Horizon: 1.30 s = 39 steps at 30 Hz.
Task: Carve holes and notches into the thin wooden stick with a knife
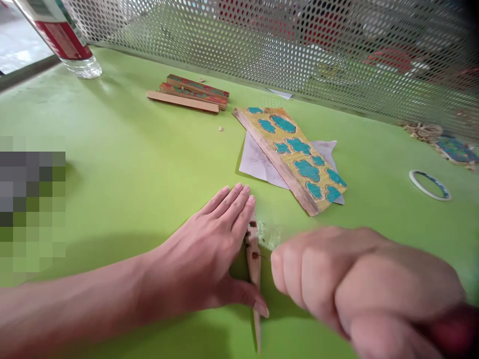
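My left hand [213, 244] lies palm down, fingers stretched out side by side. Its thumb crosses a pale, carved wooden stick [255, 271] that tapers to a point towards me. Dark brown burnt-looking patches and notches mark the stick's wider far end, partly hidden by my index finger. To the right, my right hand [359, 279] is closed in a fist, slightly blurred. A thin dark tip seems to reach from it to a brown patch on the stick. Something dark red [454, 329] shows at the fist's lower right; what it grips is mostly hidden.
A yellow board with turquoise patches [295, 149] rests on white paper [258, 159]. Several wooden strips [187, 102] lie further back, near a bottle [71, 45]. A tape roll [429, 185] and a corded, patterned piece [454, 149] lie right. Perforated metal panel [262, 45] borders the green table [149, 154].
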Tool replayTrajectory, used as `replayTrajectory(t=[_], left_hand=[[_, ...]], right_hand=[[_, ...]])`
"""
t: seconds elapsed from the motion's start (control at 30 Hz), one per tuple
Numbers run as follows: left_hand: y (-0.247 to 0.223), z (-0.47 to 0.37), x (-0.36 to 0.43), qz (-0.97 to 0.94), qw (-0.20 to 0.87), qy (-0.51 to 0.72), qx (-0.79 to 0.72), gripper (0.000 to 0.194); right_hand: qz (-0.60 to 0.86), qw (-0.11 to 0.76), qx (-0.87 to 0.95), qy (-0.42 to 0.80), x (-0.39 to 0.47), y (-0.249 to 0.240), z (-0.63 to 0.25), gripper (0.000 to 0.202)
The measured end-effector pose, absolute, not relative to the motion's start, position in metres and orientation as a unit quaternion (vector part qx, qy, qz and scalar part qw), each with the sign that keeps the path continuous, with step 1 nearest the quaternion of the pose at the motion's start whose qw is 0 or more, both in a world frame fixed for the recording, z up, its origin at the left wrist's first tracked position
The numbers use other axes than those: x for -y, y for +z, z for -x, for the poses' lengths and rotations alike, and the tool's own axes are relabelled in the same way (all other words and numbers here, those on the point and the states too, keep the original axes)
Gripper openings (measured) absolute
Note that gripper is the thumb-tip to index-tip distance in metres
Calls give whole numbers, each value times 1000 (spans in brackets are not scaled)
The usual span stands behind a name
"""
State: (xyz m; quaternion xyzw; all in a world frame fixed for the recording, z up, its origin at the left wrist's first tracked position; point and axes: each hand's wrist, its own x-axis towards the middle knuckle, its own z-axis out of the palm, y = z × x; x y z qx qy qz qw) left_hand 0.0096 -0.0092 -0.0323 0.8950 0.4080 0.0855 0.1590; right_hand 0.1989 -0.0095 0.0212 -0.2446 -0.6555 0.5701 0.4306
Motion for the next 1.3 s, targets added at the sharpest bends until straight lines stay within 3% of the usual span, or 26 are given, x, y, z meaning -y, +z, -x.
replayTrajectory(t=[0.13,0.23,0.4,0.7,0.97,1.3], left_hand=[[-29,-9,9,-902,147,72,-400,107],[-28,-11,10,-901,145,73,-403,109],[-31,-22,14,-871,164,75,-456,135],[-35,-27,21,-869,150,93,-463,133],[-31,-22,15,-872,171,97,-449,123],[-26,-21,12,-877,210,82,-425,109]], right_hand=[[210,346,735,544,20,20,-202,45],[279,412,678,541,20,18,-202,43],[264,453,540,658,-3,11,-196,42],[280,486,391,730,-23,4,-195,42],[208,463,506,697,-15,19,-200,41],[242,415,626,615,6,22,-198,48]])
